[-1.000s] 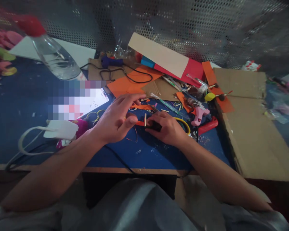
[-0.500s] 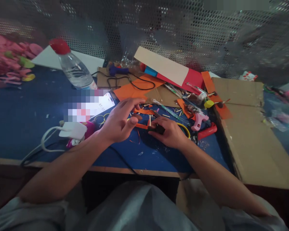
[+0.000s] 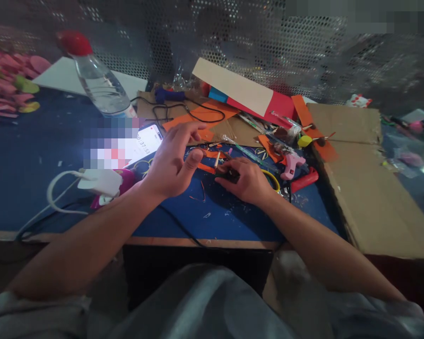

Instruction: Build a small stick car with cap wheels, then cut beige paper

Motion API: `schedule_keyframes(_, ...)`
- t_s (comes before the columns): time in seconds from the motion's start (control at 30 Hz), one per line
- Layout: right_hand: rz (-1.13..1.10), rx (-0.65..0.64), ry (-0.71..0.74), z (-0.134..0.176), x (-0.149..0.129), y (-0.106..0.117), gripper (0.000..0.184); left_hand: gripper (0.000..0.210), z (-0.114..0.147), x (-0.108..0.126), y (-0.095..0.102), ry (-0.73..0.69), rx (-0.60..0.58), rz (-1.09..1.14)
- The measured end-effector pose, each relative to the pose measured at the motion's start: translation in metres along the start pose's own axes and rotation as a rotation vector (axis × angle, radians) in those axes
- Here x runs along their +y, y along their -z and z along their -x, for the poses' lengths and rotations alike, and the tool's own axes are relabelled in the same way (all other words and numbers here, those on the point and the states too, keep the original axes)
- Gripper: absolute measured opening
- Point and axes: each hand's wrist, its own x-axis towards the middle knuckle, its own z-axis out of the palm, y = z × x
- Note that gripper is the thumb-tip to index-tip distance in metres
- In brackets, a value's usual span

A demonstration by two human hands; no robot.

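Observation:
My left hand (image 3: pixel 171 162) hovers just above the blue table (image 3: pixel 28 165), fingers spread and bent, thumb pointing right toward an orange paper strip (image 3: pixel 205 168). My right hand (image 3: pixel 245 181) rests on the table, fingers closed on a small dark object (image 3: pixel 227 175) that is mostly hidden. A short wooden stick (image 3: pixel 216 160) stands tilted between the two hands, beside the orange strip; I cannot tell which hand touches it.
A water bottle (image 3: pixel 95 80) with a red cap stands at the back left, a lit phone (image 3: pixel 146 141) and a white charger (image 3: pixel 99 181) lie left. Orange paper, cardboard (image 3: pixel 360 169), a pink glue gun (image 3: pixel 292 165) and a red tool (image 3: pixel 304 180) crowd the right.
The view has shifted a little. The wooden stick has tilted from upright to leaning. Both hands stay in nearly the same place over the orange strip.

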Motion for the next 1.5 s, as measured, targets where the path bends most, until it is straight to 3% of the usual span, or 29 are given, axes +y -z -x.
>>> schedule_keyframes(0.27, 0.002, 0.033, -0.015, 0.000, 0.007, 0.003, 0.020, 0.071, 0.002, -0.007, -0.003, -0.085, 0.259, -0.046)
schedule_keyframes(0.5, -0.003, 0.021, -0.024, -0.001, 0.008, 0.000, 0.020, 0.078, 0.008, -0.008, -0.001, -0.054, 0.253, -0.068)
schedule_keyframes(0.73, -0.047, 0.016, -0.046, -0.005, 0.004, 0.008, 0.020, 0.065, 0.008, -0.007, -0.003, -0.108, 0.251, 0.138)
schedule_keyframes(0.93, -0.041, -0.003, -0.135, -0.016, 0.007, 0.033, 0.028, 0.051, 0.011, -0.008, -0.003, -0.102, 0.105, 0.230)
schedule_keyframes(1.1, -0.078, 0.011, -0.242, -0.017, 0.025, 0.048, 0.039, 0.049, 0.013, -0.010, -0.008, -0.129, -0.025, 0.265)
schedule_keyframes(1.27, 0.016, 0.090, -0.354, -0.011, 0.070, 0.075, 0.040, 0.040, 0.011, -0.004, -0.007, -0.213, -0.070, 0.283)
schedule_keyframes(1.5, 0.182, 0.194, -0.547, 0.010, 0.137, 0.151, 0.029, 0.040, 0.008, 0.000, -0.001, -0.257, -0.096, 0.208)
